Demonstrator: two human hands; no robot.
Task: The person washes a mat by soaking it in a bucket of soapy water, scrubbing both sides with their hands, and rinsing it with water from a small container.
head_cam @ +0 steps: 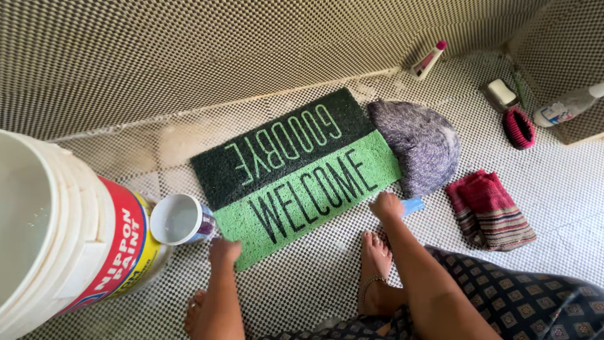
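Note:
A rectangular doormat [296, 170], half black and half green with lettering, lies flat on the tiled floor. My left hand [223, 252] presses down on its near left corner, fingers curled. At the mat's near right edge my right hand [385, 206] is closed around a light blue handle [413, 205], probably a brush, whose head is hidden under the hand. A small white mug [178, 219] lies on its side just left of my left hand.
A large white bucket [56, 226] stands at the left. A grey-purple round mat [418, 141] and a folded red striped cloth [489, 209] lie right of the doormat. A soap dish [501, 93], a pink scrubber [520, 128] and bottles [566, 106] sit at the far right. My bare feet [375, 264] rest below the doormat.

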